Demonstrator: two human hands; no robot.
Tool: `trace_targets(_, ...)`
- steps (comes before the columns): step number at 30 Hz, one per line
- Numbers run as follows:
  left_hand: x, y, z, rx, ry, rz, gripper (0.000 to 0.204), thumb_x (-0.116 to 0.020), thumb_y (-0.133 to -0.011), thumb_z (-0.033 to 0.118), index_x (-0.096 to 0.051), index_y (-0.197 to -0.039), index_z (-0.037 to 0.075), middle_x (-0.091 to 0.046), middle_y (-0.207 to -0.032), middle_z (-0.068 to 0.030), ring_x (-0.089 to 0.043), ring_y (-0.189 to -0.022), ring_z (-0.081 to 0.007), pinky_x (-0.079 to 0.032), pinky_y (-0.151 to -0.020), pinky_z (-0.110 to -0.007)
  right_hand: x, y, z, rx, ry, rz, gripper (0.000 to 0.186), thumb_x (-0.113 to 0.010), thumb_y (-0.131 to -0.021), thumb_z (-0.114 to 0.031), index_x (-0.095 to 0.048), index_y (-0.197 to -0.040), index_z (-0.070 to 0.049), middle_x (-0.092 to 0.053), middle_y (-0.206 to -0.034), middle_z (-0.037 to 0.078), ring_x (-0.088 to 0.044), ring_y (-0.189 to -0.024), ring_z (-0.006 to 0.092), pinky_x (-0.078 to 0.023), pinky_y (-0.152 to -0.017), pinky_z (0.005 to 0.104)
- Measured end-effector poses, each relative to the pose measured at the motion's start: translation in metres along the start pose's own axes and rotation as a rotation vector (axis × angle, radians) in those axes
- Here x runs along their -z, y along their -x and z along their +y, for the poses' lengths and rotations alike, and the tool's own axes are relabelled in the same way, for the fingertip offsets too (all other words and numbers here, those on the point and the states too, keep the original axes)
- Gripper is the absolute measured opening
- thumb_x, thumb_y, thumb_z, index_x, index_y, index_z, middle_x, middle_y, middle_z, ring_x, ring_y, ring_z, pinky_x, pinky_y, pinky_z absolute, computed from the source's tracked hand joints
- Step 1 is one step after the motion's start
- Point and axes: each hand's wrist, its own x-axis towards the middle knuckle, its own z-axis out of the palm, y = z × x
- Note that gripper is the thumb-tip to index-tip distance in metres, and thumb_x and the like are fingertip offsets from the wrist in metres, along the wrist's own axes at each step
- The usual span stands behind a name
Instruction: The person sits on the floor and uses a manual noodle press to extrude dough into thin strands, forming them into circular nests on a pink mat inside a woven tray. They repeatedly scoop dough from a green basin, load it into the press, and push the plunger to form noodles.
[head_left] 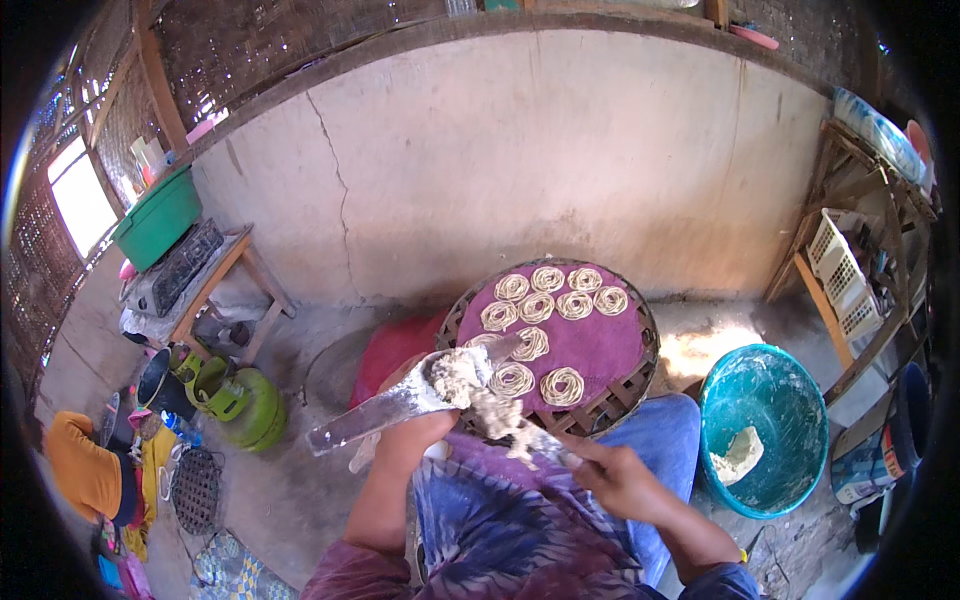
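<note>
My left hand (418, 428) holds up a long, flat, flour-dusted bar (392, 408), likely a dough press; its fingers are mostly hidden behind it. Pale sticky dough (456, 378) fills the middle of this bar. My right hand (618, 482) grips a narrow implement (548, 442) smeared with dough, its exact kind covered. A ragged strip of dough (502, 415) hangs between the two tools above my lap. Beyond them lies a round woven tray (648, 350) lined with purple cloth (600, 350). Several coiled dough rings (562, 386) rest on the cloth.
To my right stands a teal basin (775, 425) holding a lump of dough (738, 456). A wooden rack with a white basket (845, 270) is behind it. At left are a green gas cylinder (252, 408) and a stove (175, 270) on a low table. A cracked wall (480, 160) closes the far side.
</note>
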Motion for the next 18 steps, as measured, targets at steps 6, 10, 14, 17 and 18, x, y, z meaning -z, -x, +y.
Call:
trace_targets(6,0.009,-0.003,0.032,0.032,0.194,0.177,0.041,-0.079,-0.065,0.012,-0.066,-0.103,0.006,-0.068,-0.096,-0.0093,-0.067,-0.087,-0.0221,-0.053,-0.08,-0.033,0.018,-0.004,0.007,-0.308,-0.297,-0.015,0.036,-0.05,-0.098,-0.01,-0.05,-0.133,0.001,-0.065,-0.111,0.016,-0.053,-0.094,0.0148,-0.044,-0.086,0.0276)
trace_targets(10,0.011,-0.017,0.043,0.02,-0.12,0.101,0.044,-0.078,-0.065,0.03,-0.063,-0.102,0.011,-0.065,-0.097,-0.0101,-0.064,-0.088,-0.0325,-0.053,-0.079,-0.04,0.003,0.0,0.014,-0.15,-0.261,0.008,0.039,-0.049,-0.1,-0.014,-0.048,-0.136,-0.001,-0.059,-0.101,0.009,-0.046,-0.088,0.0093,-0.042,-0.078,0.0255)
trace_targets(14,0.007,-0.027,0.038,0.075,0.086,0.122,0.046,-0.079,-0.064,0.031,-0.064,-0.103,0.011,-0.065,-0.099,-0.0103,-0.064,-0.089,-0.032,-0.052,-0.079,-0.04,0.009,0.02,0.012,-0.303,-0.407,-0.113,0.04,-0.049,-0.101,-0.018,-0.048,-0.138,-0.004,-0.063,-0.094,0.007,-0.053,-0.082,0.0092,-0.046,-0.072,0.0252)
trace_targets(17,0.003,-0.023,0.03,0.094,0.035,0.156,0.042,-0.079,-0.065,0.028,-0.065,-0.101,0.011,-0.066,-0.097,-0.011,-0.065,-0.09,-0.0317,-0.052,-0.08,-0.04,0.044,0.052,0.015,-0.409,-0.713,-0.165,0.039,-0.049,-0.101,-0.025,-0.05,-0.137,-0.01,-0.048,-0.067,-0.004,-0.041,-0.054,0.0041,-0.033,-0.047,0.0184)
trace_targets(18,0.002,-0.022,0.024,0.143,-0.009,0.129,0.041,-0.079,-0.066,0.028,-0.065,-0.101,0.011,-0.067,-0.097,-0.0109,-0.065,-0.09,-0.0319,-0.052,-0.08,-0.04,0.059,0.068,0.02,-0.428,-0.637,-0.025,0.038,-0.051,-0.1,-0.025,-0.052,-0.135,-0.009,-0.052,-0.069,-0.004,-0.043,-0.053,0.0048,-0.033,-0.046,0.0196)
